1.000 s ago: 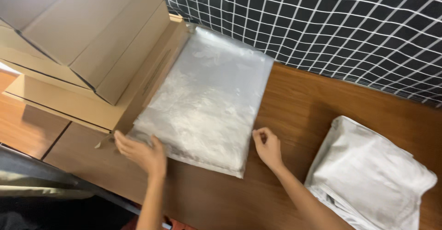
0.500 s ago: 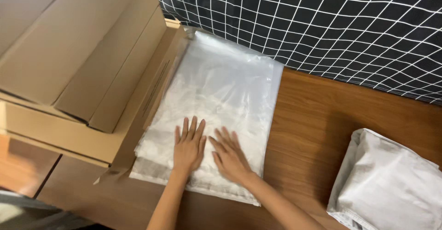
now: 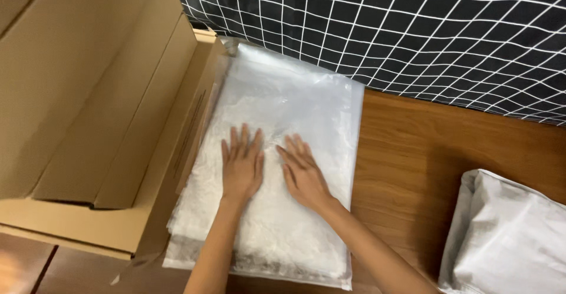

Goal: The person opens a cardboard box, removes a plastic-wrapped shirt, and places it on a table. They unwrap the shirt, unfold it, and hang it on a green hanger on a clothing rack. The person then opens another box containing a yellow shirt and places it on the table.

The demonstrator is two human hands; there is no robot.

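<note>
Here, both palms pressed flat, side by side, on a clear plastic bag (image 3: 283, 170) with something white and soft-looking inside. Left hand (image 3: 242, 167) spread wide, fingers fanned and pointing away from the body, holding nothing, just lying on the plastic. Right hand (image 3: 302, 173) likewise splayed and empty of any grasp, angled a little to the left so that its fingertips come near the left hand's thumb side; whether the two hands touch cannot be told. Under both palms, the bag flat on a wooden table (image 3: 413, 164), stretching beyond the fingertips up to the far wall and back past the wrists toward the near edge. Beneath its near left corner, edges of more such bags, stacked.

Just left of the left hand, touching the bag's long side, an open brown cardboard box (image 3: 100, 111) with its flaps standing up. Beyond the fingertips, a black cloth with a white grid (image 3: 413, 29) hanging behind the table. Well to the right of the right forearm, apart from the bag, a white wrapped bundle (image 3: 507, 235) resting near the table's edge, bare wood between it and the bag.
</note>
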